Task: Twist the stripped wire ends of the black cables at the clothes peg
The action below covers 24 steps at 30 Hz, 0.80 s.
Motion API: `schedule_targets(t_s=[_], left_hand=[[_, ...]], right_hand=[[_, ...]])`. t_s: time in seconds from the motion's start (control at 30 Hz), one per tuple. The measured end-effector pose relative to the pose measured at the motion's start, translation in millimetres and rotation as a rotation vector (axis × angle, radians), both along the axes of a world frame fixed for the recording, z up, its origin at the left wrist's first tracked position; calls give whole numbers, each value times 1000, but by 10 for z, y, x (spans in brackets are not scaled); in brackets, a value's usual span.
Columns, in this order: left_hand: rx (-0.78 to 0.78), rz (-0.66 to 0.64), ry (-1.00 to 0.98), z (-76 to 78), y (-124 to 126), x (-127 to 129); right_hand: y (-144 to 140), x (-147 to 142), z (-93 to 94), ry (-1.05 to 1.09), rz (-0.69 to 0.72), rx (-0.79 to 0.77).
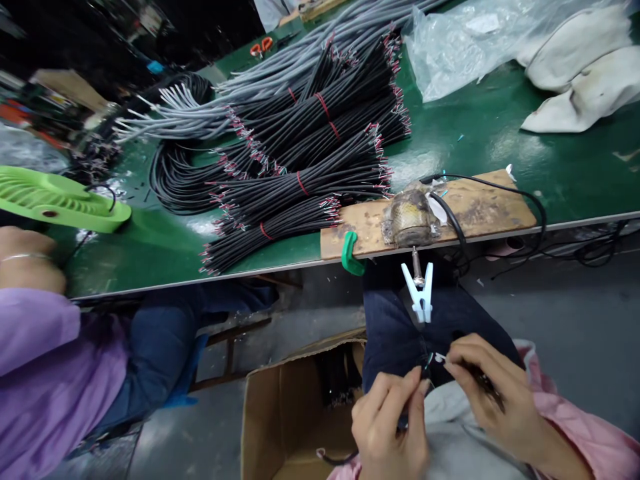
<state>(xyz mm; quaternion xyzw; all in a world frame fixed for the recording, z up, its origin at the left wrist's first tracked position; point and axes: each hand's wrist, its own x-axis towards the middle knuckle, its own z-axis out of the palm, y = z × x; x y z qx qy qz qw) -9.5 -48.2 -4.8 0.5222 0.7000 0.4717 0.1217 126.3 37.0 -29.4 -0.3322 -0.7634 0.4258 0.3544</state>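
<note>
Head view: a thin wire end is pinched between two hands below the near edge of a green bench.

Bundles of black cables (305, 167) tied with red bands are heaped across the middle of the bench (500, 133), with grey cables (260, 87) behind them and a clear plastic bag (465, 47) toward the far right corner. A wooden board (480, 207) is clamped at the near edge by a green clamp (351, 253), and a white clip (420, 293) is hung from it over the lap. An open cardboard box (285, 413) is set on the floor at the left. A purple sleeve (45, 373) of another person is seen at the left edge. The wire end (431, 360) is gripped between the fingertips of the left hand (390, 420) and the right hand (495, 393), both pressed together on it, just below the clip.
</note>
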Motion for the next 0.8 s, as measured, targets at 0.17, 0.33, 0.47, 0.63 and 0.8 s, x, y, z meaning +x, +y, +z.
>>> schedule_targets(t_s=[0.17,0.33,0.47,0.63,0.8], left_hand=[[-25,-22,26,14,-6,-17],[-74,-130,109,26,-9,-66],[-156,-134,112,44,-7,-90],[-177,-173,23,25,-28,-82],[-153,-184,-30,-1,-33,-90]], right_hand=[[4,194,-18,-174,144,370],[72,207,9,-211,195,428],[186,166,65,-152,230,341],[326,120,106,-68,426,71],[393,98,83,-37,537,-2]])
